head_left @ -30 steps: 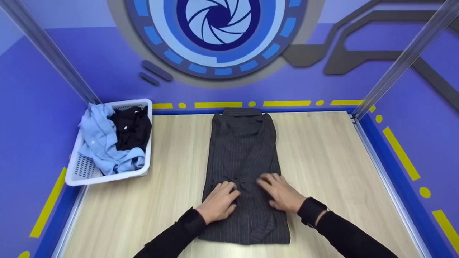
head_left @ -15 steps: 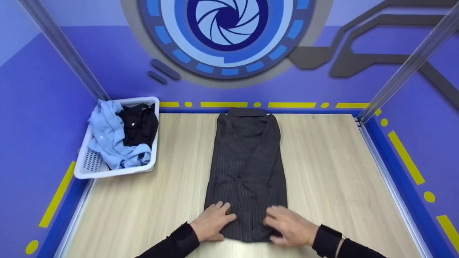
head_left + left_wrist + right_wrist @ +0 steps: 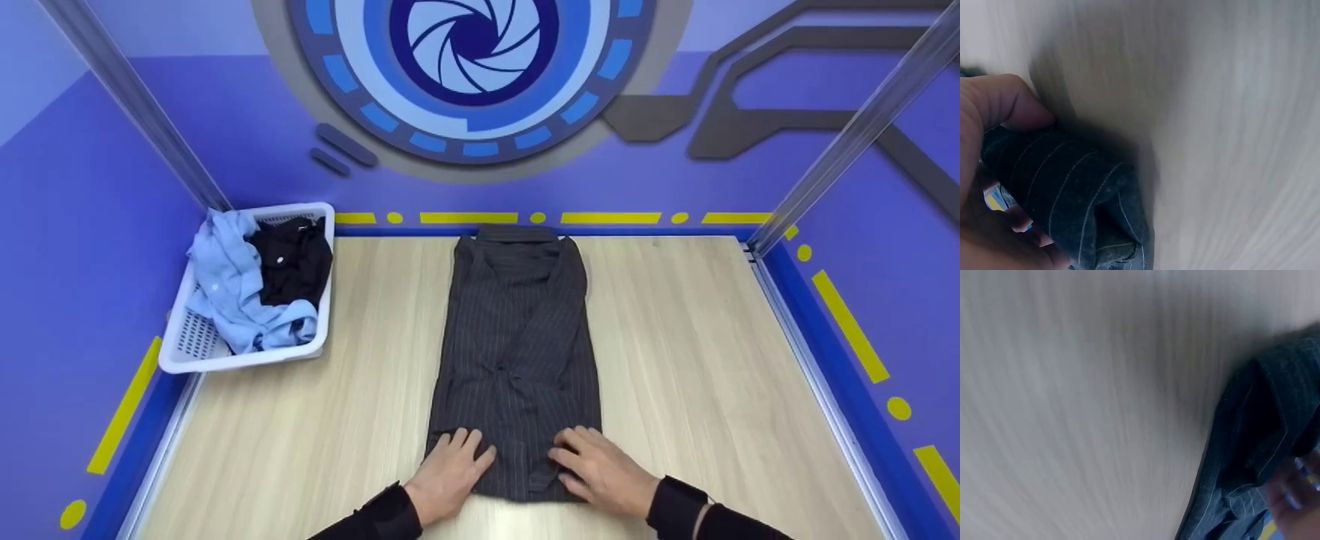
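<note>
A dark pinstriped shirt (image 3: 514, 322), folded into a long narrow strip, lies with its collar toward the back wall. My left hand (image 3: 450, 474) grips the near left corner of its hem. In the left wrist view the thumb lies on one side of the bunched striped cloth (image 3: 1067, 183) and the fingers on the other. At the near right corner my right hand (image 3: 606, 472) grips the hem with curled fingers. The right wrist view has the raised cloth edge (image 3: 1241, 433) beside the fingers; the thumb is hidden there.
A white plastic basket (image 3: 247, 363) stands at the back left, holding a light blue garment (image 3: 225, 274) and a black garment (image 3: 294, 266). Blue-purple panels (image 3: 135, 180) wall in the wooden tabletop (image 3: 675, 337) at the back and sides.
Both hands have slid from the shirt's middle down to its near hem and now grip it there. The hem has lifted slightly during the last half second.
</note>
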The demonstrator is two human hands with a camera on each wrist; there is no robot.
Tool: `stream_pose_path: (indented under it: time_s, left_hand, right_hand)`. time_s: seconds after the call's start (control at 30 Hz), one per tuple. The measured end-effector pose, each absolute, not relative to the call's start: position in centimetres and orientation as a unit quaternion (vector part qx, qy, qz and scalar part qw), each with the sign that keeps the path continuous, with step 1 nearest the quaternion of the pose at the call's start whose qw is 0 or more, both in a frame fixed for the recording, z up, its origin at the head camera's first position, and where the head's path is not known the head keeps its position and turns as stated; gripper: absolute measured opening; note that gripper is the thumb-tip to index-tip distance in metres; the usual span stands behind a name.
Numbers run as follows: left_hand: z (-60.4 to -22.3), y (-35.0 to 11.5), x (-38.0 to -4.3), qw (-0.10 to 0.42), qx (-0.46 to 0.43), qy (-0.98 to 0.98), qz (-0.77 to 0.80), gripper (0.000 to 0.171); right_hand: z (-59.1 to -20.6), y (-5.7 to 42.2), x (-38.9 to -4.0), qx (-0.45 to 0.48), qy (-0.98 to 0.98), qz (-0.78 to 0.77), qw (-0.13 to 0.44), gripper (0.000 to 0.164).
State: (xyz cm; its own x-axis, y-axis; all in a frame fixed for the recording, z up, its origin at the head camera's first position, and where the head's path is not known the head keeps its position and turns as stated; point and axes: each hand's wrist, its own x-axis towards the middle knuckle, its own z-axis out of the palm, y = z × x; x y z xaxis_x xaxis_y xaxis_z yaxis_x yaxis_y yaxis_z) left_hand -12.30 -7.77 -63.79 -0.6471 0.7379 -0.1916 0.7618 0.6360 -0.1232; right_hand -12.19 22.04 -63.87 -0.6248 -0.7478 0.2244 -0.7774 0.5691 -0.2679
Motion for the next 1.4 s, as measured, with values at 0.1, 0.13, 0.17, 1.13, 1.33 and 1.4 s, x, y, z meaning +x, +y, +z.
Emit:
stream_pose_path:
  time_s: [0.1,0.13,0.17,1.13,1.33,1.4]
  left_hand:
    - [-63.7,-7.8,-12.4,0.070,0.419,0.900,-0.096,0.063]
    - [-63.6,-7.7,-12.5,0.073,0.418,0.901,-0.095,0.063]
    - [-63.5,-7.7,-12.5,0.073,0.417,0.901,-0.096,0.063]
    - [-60.1,-8.7,-12.0,0.210,0.425,0.855,0.208,0.046]
    - [-57.3,-10.0,-14.3,0.305,0.361,0.833,0.288,0.043]
    - [-56.5,-10.5,-15.6,0.293,0.346,0.835,0.311,0.043]
  right_hand:
    - [-64.3,21.4,-13.0,0.433,-0.876,0.184,0.106,0.008]
    - [-64.5,21.1,-13.3,0.427,-0.876,0.188,0.120,0.011]
    - [-64.6,20.8,-13.5,0.416,-0.880,0.190,0.129,0.014]
    - [-61.5,22.5,-10.2,0.438,-0.860,0.191,-0.177,0.054]
    - [-58.7,24.4,-12.4,0.371,-0.829,0.330,-0.259,0.029]
    - [-58.1,25.1,-13.6,0.356,-0.829,0.361,-0.237,0.023]
